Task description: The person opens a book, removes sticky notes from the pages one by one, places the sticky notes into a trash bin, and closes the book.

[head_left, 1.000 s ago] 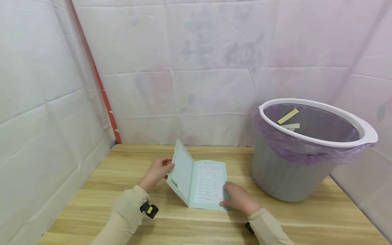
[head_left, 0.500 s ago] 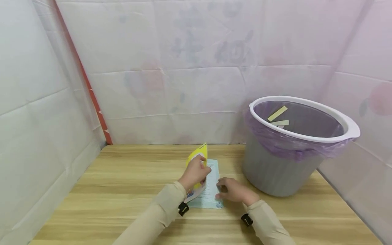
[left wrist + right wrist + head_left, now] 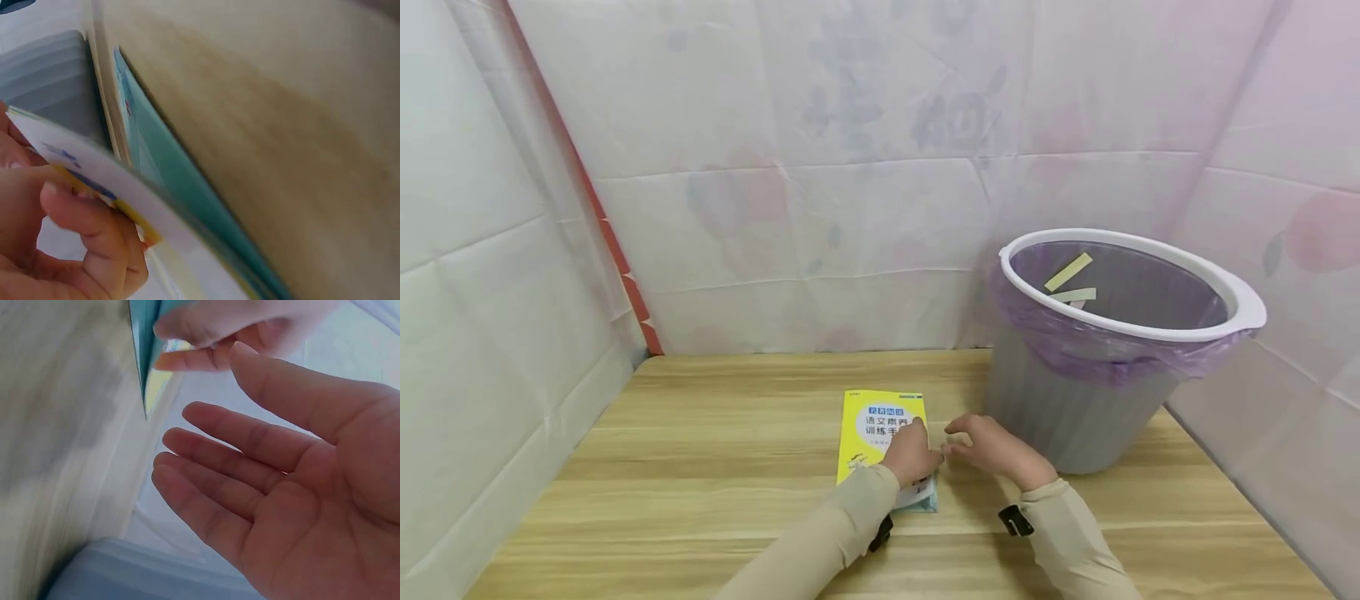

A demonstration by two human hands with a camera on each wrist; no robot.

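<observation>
A yellow booklet (image 3: 859, 429) with a printed title lies on the wooden table, its front cover nearly down. Teal pages (image 3: 927, 504) show under its lower right corner; in the left wrist view a narrow gap parts the bent cover from them. My left hand (image 3: 912, 458) is at the booklet's right edge, fingers curled at the cover; its thumb tip is partly hidden by the overlap of the views. Just right of that edge my right hand (image 3: 994, 450) hovers, fingers loosely extended and holding nothing, palm facing the booklet in the right wrist view.
A grey bin (image 3: 1060, 417) with a white rim (image 3: 1247, 308) and purple liner (image 3: 1075, 350) stands at the right, close behind my right hand. Pale paper strips (image 3: 1069, 272) lie inside it. White sheeting (image 3: 850, 208) walls the table's back and sides.
My left hand has swung the booklet's cover from left to right, over the teal pages, so the yellow front now faces up. My right hand has come off the page edge. The view has shifted slightly.
</observation>
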